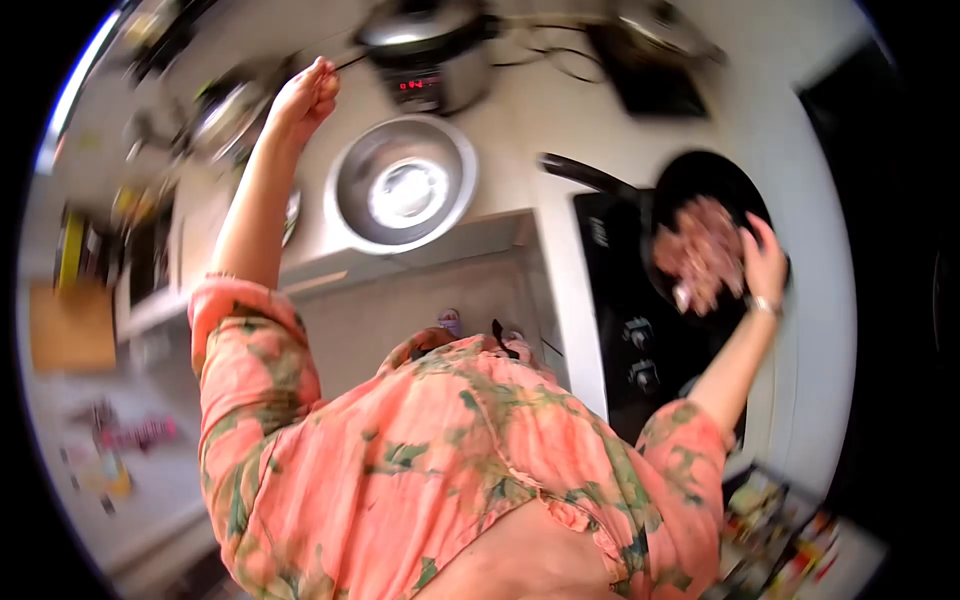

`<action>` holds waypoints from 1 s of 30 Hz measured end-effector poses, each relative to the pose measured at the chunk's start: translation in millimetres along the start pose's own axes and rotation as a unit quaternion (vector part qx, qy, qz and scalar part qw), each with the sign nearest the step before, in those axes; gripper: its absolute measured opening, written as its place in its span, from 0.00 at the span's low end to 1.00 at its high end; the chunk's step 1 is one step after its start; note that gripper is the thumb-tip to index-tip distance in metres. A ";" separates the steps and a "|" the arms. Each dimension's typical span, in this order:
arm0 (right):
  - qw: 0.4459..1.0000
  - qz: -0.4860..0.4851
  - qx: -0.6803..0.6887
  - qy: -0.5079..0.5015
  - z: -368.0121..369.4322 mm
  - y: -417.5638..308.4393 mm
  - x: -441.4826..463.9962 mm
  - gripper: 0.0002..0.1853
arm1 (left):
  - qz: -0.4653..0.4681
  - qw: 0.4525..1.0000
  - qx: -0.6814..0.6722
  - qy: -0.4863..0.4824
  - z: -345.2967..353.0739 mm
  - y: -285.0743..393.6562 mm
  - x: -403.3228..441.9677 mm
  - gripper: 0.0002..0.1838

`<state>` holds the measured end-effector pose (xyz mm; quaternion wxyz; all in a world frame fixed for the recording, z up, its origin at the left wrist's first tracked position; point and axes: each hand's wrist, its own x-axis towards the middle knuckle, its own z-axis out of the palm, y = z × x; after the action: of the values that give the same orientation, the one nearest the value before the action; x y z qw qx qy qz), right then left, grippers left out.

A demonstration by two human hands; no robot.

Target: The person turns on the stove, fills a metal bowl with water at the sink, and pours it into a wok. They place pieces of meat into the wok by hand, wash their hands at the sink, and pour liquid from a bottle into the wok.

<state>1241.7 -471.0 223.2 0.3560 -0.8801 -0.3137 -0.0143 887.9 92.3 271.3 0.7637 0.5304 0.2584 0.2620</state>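
Note:
A dark frying pan (668,235) with a long black handle (588,172) rests on the black stove, its handle pointing left. Pieces of raw-looking pinkish meat (705,252) lie inside it. My right hand (766,265) is over the pan's right rim, fingers stretched out and apart at the edge of the meat. Raised at the upper left, my left hand (308,95) has its fingers curled closed; whether anything is inside them is hidden. Below and right of that hand, a wide steel bowl (345,200) stands on the counter with no food visible in it.
Behind the bowl is an electric cooker (425,65) with a lit red display. The black stove (620,290) has knobs on its front part. A lidded pot (665,30) stands at the back right. Blurred cookware (230,120) is at the left, beyond my forearm.

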 end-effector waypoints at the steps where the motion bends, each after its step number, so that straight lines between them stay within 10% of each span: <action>1: 0.997 0.000 0.072 -0.003 7.7 -16.5 1.1 0.16 | 0.006 0.999 -0.023 0.039 -38.8 11.2 -13.0 0.12; 20: 0.853 -0.038 0.435 -0.285 391.0 -519.3 -63.2 0.14 | 0.102 0.887 -0.043 0.448 -610.8 140.8 -325.5 0.13; 30: 0.790 -0.088 0.443 -0.415 567.2 -736.0 -113.7 0.15 | 0.160 0.888 -0.230 0.365 -843.1 158.1 -363.0 0.30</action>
<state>624.0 232.5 226.3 0.5397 -0.5162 -0.4788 0.4614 36.3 463.9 207.1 0.6639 0.2405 0.3633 0.6078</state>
